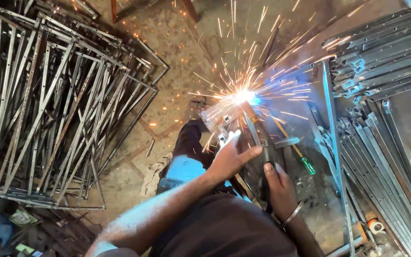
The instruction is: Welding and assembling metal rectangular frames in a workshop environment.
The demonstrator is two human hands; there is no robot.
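Note:
My right hand (279,188), with a metal bangle at the wrist, grips the dark welding electrode holder (264,159). The rod runs up and to the left to a bright arc (243,97) that throws sparks across the floor. My left hand (229,159) lies against the holder from the left, thumb across it and fingers pointing up toward the small shiny metal workpiece (217,119) under the arc. The glare hides the exact weld point.
A large stack of welded metal frames (48,109) fills the left side. Long bundles of galvanized metal strips (381,62) lie at the right and lower right. A green-handled screwdriver (308,165) lies right of the holder. Rags and scraps litter the dirt floor (167,57).

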